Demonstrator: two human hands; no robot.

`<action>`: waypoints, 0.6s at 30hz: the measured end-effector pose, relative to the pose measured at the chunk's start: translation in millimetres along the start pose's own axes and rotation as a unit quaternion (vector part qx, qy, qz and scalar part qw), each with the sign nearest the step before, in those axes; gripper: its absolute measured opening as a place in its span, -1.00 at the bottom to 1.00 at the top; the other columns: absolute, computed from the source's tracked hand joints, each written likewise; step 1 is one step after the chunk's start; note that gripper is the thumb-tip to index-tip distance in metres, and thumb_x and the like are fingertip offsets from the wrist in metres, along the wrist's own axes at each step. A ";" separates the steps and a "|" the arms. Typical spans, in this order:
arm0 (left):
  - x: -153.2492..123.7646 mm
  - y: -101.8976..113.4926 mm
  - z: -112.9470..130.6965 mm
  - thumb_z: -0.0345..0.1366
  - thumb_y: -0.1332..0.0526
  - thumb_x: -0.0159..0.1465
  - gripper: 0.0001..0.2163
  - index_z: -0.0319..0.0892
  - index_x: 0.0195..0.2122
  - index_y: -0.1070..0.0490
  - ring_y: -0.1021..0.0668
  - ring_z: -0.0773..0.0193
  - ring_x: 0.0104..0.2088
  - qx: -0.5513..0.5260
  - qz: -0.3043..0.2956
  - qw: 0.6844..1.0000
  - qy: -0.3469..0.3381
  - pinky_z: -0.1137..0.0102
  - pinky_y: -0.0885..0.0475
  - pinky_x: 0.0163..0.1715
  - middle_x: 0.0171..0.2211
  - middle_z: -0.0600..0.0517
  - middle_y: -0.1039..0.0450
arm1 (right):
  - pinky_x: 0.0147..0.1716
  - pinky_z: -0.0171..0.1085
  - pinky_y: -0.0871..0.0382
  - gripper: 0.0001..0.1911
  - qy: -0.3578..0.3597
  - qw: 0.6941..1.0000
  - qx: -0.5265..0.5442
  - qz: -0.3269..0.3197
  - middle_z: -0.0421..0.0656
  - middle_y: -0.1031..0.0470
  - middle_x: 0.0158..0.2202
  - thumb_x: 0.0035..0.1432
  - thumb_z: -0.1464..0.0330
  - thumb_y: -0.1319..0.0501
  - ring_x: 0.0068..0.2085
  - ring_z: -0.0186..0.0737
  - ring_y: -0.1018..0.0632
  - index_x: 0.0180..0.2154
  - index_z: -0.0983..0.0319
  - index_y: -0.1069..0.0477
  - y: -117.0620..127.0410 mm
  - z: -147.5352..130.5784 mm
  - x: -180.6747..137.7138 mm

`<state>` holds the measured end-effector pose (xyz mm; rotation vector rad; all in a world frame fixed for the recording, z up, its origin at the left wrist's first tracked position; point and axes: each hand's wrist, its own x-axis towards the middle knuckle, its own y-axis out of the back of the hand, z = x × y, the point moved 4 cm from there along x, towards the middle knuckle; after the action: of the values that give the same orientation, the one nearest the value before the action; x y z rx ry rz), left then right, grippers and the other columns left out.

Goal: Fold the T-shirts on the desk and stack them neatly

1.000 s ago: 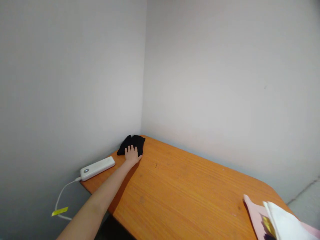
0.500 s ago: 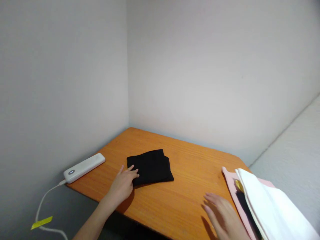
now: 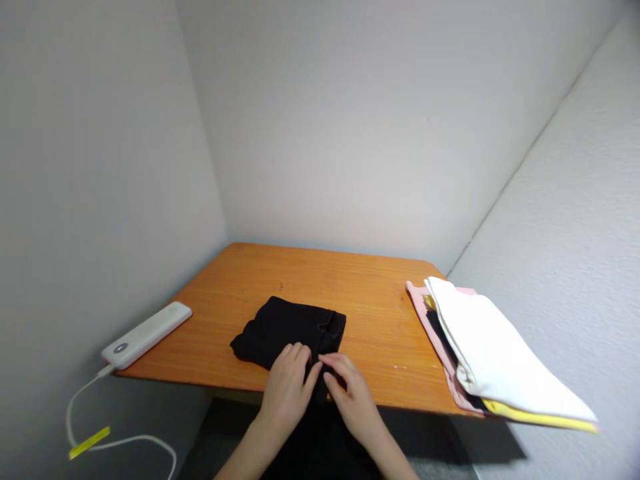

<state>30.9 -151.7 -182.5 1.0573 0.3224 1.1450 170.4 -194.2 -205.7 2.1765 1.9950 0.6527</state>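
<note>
Sitting at the left rim of the table (image 3: 380,300), the white power bank (image 3: 145,335) lies as it did in the earlier frames. Its cable (image 3: 125,441) drops off the edge with a yellow tag (image 3: 89,442) on it.

The black cloth (image 3: 290,327) has changed place. A second ago it was bunched in the far corner under the left hand. Half a second ago it lay folded mid-table. Now it rests close to the near edge, between the power bank and the pile, well apart from both.

The left hand (image 3: 287,390), which half a second ago only touched the cloth's left corner, now lies palm down on its near part. The forearm comes up from below, and the fingers (image 3: 295,357) are stretched out and held together, flat on the fabric and not clenched.

The right hand (image 3: 353,397), earlier held over bare wood near the pile, has come across to the cloth and sits just beside the left one. It is palm down with its fingers (image 3: 333,363) extended and their tips on the cloth's near right part. They look released rather than closed, though whether any tip pinches the fabric cannot be told.

At the right, the pile of folded cloths (image 3: 495,353) juts past the table's near edge, with a white piece on top and pink (image 3: 425,319) and yellow (image 3: 540,419) layers beneath.
</note>
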 end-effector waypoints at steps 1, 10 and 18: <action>1.1 -0.8 -4.6 -0.19 -0.02 0.41 -0.74 -0.14 -0.38 -0.34 -0.47 0.13 -0.26 -0.024 0.001 1.000 0.007 0.27 -0.34 -0.21 -0.35 -0.02 -0.43 | -0.05 -0.16 -0.42 -0.69 -0.016 1.000 0.002 0.002 -0.06 -0.48 -0.05 0.34 0.22 -0.07 -0.05 -0.13 -0.52 -0.04 0.17 -0.48 -0.5 1.1 0.4; -17.3 6.0 -24.9 -0.12 -0.23 0.26 -0.78 -0.17 -0.34 -0.47 -0.50 0.17 -0.25 -0.367 -0.047 0.926 0.071 0.37 -0.38 -0.19 -0.31 -0.01 -0.50 | -0.16 -0.23 -0.33 -0.68 -0.019 0.999 -0.027 0.030 -0.15 -0.45 -0.19 0.18 0.09 -0.28 -0.16 -0.16 -0.45 -0.16 0.17 -0.40 -10.9 -5.2 -2.8; -41.4 38.0 -31.1 -0.09 -0.32 0.15 -0.77 -0.16 -0.36 -0.44 -0.46 0.29 -0.35 -0.476 0.074 0.860 0.170 0.49 -0.36 -0.34 -0.42 0.10 -0.43 | -0.34 -0.29 -0.27 -0.69 0.005 0.997 -0.022 0.078 -0.19 -0.33 -0.31 0.27 0.14 -0.17 -0.30 -0.24 -0.42 -0.43 0.20 -0.30 11.3 -18.5 -14.8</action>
<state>-30.5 -170.3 -179.2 -0.0041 -0.0787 1.3969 173.1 -213.6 -188.3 2.3250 1.8092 0.7197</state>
